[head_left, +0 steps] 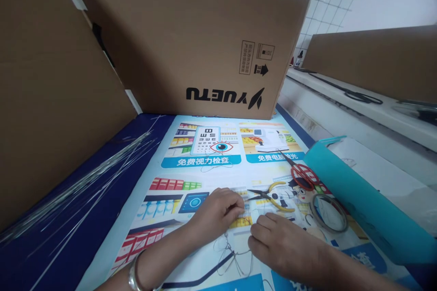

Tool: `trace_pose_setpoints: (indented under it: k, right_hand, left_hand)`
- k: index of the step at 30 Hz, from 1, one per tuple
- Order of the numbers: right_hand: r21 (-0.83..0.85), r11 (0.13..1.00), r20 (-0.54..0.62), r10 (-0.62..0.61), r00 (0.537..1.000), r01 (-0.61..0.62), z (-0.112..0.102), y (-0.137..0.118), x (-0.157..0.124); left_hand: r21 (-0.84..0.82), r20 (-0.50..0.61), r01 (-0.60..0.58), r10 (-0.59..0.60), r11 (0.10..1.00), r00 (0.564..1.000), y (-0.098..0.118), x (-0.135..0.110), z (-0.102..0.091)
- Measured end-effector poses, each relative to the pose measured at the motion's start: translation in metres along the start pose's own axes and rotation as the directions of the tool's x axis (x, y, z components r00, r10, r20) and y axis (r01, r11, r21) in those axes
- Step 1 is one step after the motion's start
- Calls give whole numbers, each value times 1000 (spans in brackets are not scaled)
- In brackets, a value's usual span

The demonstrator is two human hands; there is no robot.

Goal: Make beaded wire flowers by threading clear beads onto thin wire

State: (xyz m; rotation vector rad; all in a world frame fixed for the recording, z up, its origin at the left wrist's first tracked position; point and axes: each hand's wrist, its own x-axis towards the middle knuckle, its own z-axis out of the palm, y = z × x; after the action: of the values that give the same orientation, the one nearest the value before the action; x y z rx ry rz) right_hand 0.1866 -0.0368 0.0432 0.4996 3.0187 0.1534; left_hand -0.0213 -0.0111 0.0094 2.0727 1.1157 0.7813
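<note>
My left hand (218,213) rests on a printed poster (205,163), fingers curled in a pinch on a thin wire. My right hand (280,241) lies just to its right, fingers bent and pinching the same thin wire (235,248), which loops loosely below both hands. Yellow-handled pliers (273,196) lie just beyond my fingertips. Red-handled scissors (300,173) and a ring of clear tape (329,213) lie further right. A silver bangle (134,273) sits on my left wrist.
A bundle of long thin metal wires (85,177) lies on the dark blue table cover at left. Large cardboard boxes (191,41) stand behind and at left. A curled teal sheet (362,200) lies at right. A white counter with a black cable (362,96) runs beyond.
</note>
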Motion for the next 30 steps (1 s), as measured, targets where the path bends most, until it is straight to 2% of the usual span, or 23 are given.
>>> trace_pose_setpoints:
  k: [4, 6, 9, 12, 15, 19, 26, 30]
  right_hand:
    - [-108, 987, -15, -117, 993, 115, 1, 6, 4]
    - [-86, 994, -24, -76, 997, 74, 4, 8, 3]
    - [95, 980, -42, 178, 983, -173, 9, 6, 2]
    - [254, 851, 14, 472, 882, -460, 12, 0, 3]
    - [256, 742, 111, 614, 782, -619, 10, -4, 10]
    - [172, 690, 203, 674, 710, -704, 5, -6, 21]
    - [160, 677, 252, 676, 693, -719, -1, -7, 34]
    - [142, 636, 276, 710, 647, -758, 0, -8, 38]
  left_hand:
    - [-1, 4, 23, -23, 1000, 1000, 0, 1, 0]
    - [-2, 7, 30, -30, 1000, 1000, 1, 1, -1]
    - [-6, 17, 43, -43, 999, 999, 0, 2, -2]
    - [-7, 17, 62, -62, 998, 998, -1, 1, -1]
    - [-1, 3, 83, -83, 997, 997, -2, 0, 0]
    - [3, -2, 130, -130, 992, 992, 0, -4, 1]
    - [-43, 12, 158, -157, 987, 988, 5, -6, 1]
    - [-86, 22, 139, -137, 987, 990, 5, -5, 0]
